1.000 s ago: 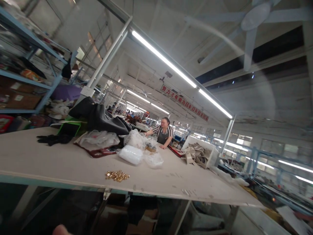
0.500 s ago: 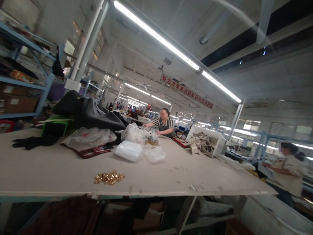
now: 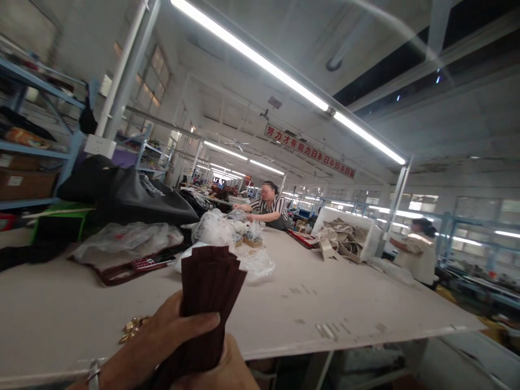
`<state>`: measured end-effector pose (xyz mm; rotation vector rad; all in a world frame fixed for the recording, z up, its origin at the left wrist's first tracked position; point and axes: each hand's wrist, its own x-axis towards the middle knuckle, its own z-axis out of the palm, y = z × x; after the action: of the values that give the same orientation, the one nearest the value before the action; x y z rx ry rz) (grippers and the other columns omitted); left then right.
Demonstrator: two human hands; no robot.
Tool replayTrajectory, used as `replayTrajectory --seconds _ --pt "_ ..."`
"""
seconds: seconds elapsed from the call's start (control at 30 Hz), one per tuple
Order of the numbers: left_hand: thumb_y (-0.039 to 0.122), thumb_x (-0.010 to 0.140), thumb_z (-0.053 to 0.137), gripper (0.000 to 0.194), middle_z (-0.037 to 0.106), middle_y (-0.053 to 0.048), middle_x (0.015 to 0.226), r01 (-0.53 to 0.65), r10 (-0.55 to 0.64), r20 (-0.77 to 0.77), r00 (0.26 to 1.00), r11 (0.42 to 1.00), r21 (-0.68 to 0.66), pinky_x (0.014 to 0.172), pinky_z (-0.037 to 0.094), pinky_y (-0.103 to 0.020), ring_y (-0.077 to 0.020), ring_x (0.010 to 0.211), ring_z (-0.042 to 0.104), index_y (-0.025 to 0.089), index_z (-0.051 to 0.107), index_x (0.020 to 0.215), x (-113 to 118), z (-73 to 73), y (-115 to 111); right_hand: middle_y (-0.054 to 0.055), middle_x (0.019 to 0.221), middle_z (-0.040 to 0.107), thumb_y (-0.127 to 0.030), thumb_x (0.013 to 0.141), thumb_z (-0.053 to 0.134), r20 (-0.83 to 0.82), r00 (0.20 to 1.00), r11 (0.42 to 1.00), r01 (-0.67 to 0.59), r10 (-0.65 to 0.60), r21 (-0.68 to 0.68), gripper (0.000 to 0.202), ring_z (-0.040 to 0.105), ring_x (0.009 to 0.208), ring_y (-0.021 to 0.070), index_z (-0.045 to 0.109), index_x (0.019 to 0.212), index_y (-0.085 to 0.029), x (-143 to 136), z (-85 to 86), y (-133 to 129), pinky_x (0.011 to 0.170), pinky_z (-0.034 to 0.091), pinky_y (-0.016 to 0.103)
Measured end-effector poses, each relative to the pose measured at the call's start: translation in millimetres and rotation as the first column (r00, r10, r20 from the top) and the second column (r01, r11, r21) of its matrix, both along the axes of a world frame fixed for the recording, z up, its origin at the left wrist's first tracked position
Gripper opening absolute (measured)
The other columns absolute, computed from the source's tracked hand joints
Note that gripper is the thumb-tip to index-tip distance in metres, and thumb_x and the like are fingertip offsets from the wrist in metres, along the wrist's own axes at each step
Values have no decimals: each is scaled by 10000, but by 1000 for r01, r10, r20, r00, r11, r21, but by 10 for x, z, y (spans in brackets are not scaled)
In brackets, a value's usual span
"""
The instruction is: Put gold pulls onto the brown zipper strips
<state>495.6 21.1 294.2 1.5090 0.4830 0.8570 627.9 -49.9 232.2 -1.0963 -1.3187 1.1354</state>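
Observation:
A bundle of dark maroon strips [image 3: 211, 281] stands upright at the lower middle, its ends fanned at the top. My left hand [image 3: 162, 336], with a silver band at its wrist, is wrapped round the bundle from the left, thumb across the front. Lower down, my right hand [image 3: 231, 363] grips the same bundle from the right; part of it is cut off by the frame's bottom edge. Small gold metal pieces [image 3: 132, 327] lie on the table [image 3: 292, 314], partly hidden behind my left hand.
Clear plastic bags [image 3: 215, 227] and a maroon pouch [image 3: 109, 276] lie beyond the bundle. Black bags [image 3: 142, 200] are at the left. A white bin [image 3: 369, 238] holds beige straps [image 3: 339, 238]. One person [image 3: 272, 206] works across the table; another [image 3: 418, 254] stands at the right.
Both my hands have come into view, holding the maroon bundle. The gold pieces are now partly covered. The view has shifted, and the person at the right appears farther left.

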Motion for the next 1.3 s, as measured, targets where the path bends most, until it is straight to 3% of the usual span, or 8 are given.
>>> replayTrajectory --seconds 0.1,0.3,0.4,0.6,0.73,0.87,1.03,1.3 --pt "411 582 857 576 776 -65 903 -62 62 104 993 998 3 720 565 -391 -306 858 693 160 662 1062 219 -16 164 43 867 766 -214 582 857 59 988 990 140 -141 8 360 718 809 255 770 922 -132 236 33 203 740 559 350" --pt "244 572 853 363 755 -29 867 -111 93 185 978 990 88 788 541 -368 -250 832 673 165 707 895 629 190 378 48 821 766 -174 572 796 121 977 984 169 -176 60 332 708 719 213 768 899 -130 652 312 519 689 573 324" --pt "238 557 867 459 759 -25 925 -83 60 229 971 992 92 804 539 -358 -242 870 674 171 704 982 855 321 538 48 861 768 -219 571 839 141 975 984 162 -171 70 417 709 733 208 753 973 -149 878 456 647 701 581 327" --pt "171 596 860 374 744 -8 916 -76 60 201 978 994 76 848 525 -378 -221 872 665 150 700 933 1198 -80 781 34 885 767 -218 545 865 154 977 989 140 -146 48 436 710 831 238 739 958 -162 1175 157 904 785 586 375" --pt "216 819 733 166 709 -31 970 -57 44 147 988 994 91 853 536 -428 -209 900 668 143 679 958 1266 -361 890 31 878 763 -240 575 864 153 979 990 131 -137 53 406 709 870 258 729 948 -156 1252 -109 1012 844 577 427" --pt "224 828 726 150 709 -18 926 37 -49 146 988 996 84 832 541 -415 -196 851 672 144 681 946 1262 -304 976 43 1037 754 -220 570 882 140 982 990 115 -125 81 572 682 1022 275 693 1108 -177 1296 -99 1067 958 533 456" --pt "180 620 851 340 724 -8 856 149 -154 190 970 988 42 804 530 -369 -181 790 660 146 712 929 1169 -154 1015 50 1047 756 -226 608 867 108 991 995 67 -75 77 573 695 1016 280 684 1148 -178 1226 49 1054 952 541 465" --pt "194 788 747 130 686 3 841 154 -145 191 971 987 -34 739 536 -353 -167 763 642 142 680 887 1059 -371 1013 62 994 765 -240 573 868 89 995 998 46 -49 32 502 709 960 287 720 1047 -166 1030 -63 1121 890 573 446"
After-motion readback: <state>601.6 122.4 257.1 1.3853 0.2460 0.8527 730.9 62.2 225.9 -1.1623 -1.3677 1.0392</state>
